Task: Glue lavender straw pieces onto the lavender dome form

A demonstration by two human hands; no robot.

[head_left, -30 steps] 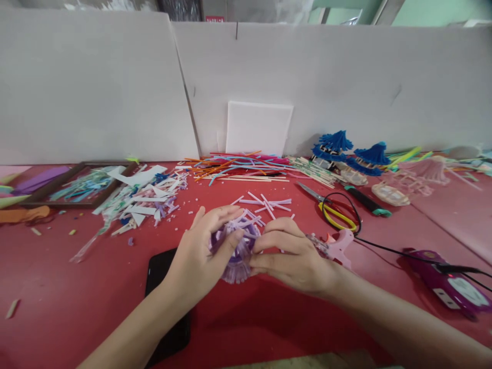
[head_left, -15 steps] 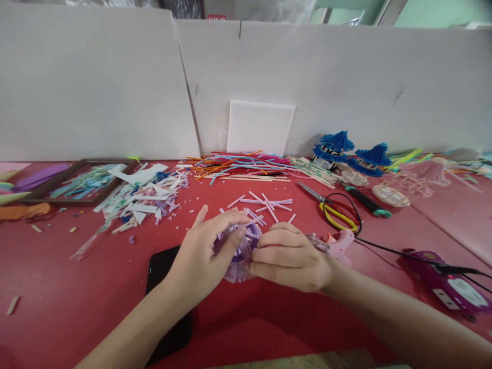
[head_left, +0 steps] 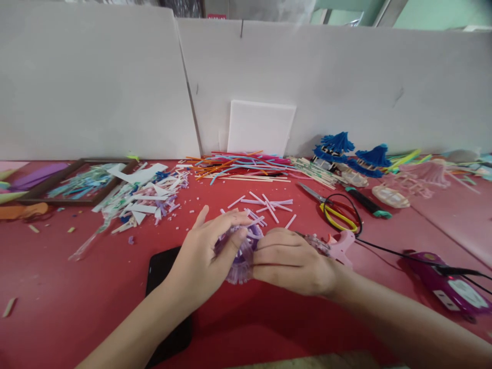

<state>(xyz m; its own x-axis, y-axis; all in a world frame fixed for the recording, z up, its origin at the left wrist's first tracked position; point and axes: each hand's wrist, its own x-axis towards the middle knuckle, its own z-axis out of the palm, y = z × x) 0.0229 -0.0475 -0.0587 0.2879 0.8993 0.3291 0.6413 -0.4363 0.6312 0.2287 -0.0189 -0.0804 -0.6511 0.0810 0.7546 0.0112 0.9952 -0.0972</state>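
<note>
My left hand (head_left: 203, 256) curls around a small purple craft piece (head_left: 240, 274) built of thin strips, its thumb on the near side. Fingers closed, my right hand (head_left: 294, 262) presses against the right side of the same piece; whatever sits between its fingertips is hidden. A fringe of pale lilac strips spreads at the bottom of the piece, while much of the rest is covered by the hands. Just beyond them, several short lilac sticks (head_left: 271, 204) lie scattered on the red table (head_left: 246, 323). A pink glue gun (head_left: 343, 246) rests right of my right hand.
A black phone (head_left: 163, 264) lies partly under my left forearm. Yellow-handled scissors (head_left: 338, 220), a cable and a purple power box (head_left: 446, 282) are at right. Blue roofed models (head_left: 336, 141) stand behind. White scraps (head_left: 148, 197) and a brown frame (head_left: 61, 201) lie left.
My right hand has shifted very slightly right and down along the purple piece. My left hand keeps its hold almost unchanged.
</note>
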